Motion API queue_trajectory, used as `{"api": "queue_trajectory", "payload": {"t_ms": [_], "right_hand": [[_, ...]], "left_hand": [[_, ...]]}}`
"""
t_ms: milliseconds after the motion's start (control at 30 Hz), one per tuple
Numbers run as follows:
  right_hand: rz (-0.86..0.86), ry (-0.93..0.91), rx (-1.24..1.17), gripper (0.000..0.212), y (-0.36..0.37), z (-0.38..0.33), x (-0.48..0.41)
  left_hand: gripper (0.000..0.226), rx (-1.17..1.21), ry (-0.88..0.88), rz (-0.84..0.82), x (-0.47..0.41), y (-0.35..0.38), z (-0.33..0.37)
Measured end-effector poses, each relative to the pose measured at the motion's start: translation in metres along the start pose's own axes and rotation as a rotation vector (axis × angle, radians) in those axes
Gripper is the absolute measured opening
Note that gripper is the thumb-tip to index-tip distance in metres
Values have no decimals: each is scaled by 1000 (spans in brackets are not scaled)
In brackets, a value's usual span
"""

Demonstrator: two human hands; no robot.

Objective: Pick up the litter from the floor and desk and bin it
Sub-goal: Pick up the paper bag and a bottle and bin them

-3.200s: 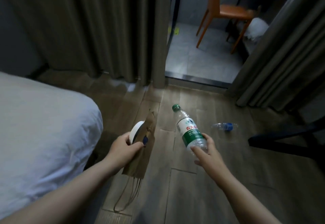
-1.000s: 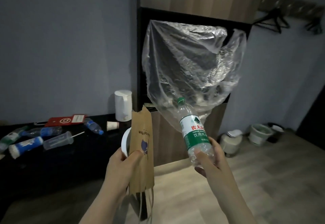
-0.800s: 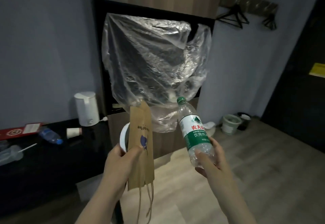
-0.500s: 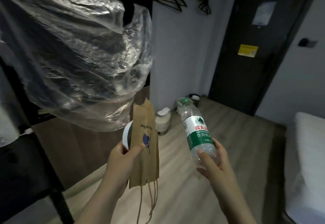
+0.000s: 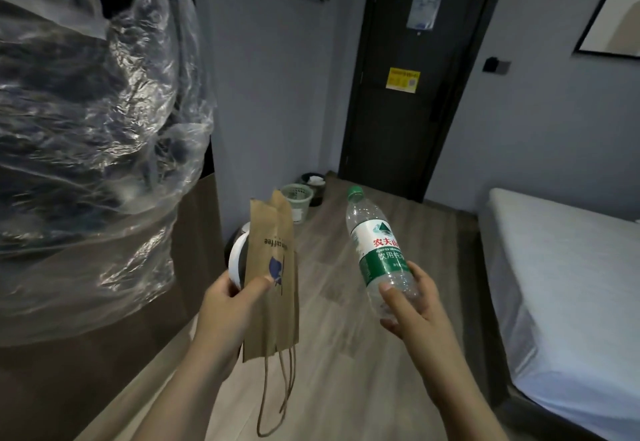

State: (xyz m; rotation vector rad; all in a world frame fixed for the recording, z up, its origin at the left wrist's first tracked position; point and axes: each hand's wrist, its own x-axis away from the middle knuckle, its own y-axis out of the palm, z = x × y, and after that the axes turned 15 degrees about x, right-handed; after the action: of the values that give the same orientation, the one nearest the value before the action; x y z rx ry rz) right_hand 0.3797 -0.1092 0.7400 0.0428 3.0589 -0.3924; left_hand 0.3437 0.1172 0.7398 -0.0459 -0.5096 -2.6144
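My left hand (image 5: pixel 228 305) grips a flattened brown paper bag (image 5: pixel 273 281) upside down, its string handles dangling, together with a white round lid (image 5: pixel 236 260) behind it. My right hand (image 5: pixel 412 305) holds a clear plastic water bottle (image 5: pixel 377 250) with a green cap and green label, tilted with the cap up and to the left. Ahead on the floor by the wall stand a pale green basket bin (image 5: pixel 297 199) and a dark bin (image 5: pixel 313 186) with white paper in it.
A large crumpled clear plastic sheet (image 5: pixel 90 121) hangs on the wooden cabinet at left, close to my left arm. A bed with a white sheet (image 5: pixel 568 274) fills the right side. A dark door (image 5: pixel 412 69) stands ahead. Wooden floor runs between cabinet and bed.
The view has swung right, from the black desk with litter and the plastic sheet to the door, the bins and the bed. Both hands keep the same hold on their items.
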Motion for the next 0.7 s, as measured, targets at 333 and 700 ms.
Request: {"api": "queue_trajectory", "payload": {"t_ms": [333, 700], "right_hand": [[32, 59, 35, 46, 68, 1, -123], [43, 81, 14, 46, 79, 16, -348]], "left_hand": [[17, -53, -49, 10, -160, -2, -10], [13, -124, -8, -9, -356, 87, -5]]}}
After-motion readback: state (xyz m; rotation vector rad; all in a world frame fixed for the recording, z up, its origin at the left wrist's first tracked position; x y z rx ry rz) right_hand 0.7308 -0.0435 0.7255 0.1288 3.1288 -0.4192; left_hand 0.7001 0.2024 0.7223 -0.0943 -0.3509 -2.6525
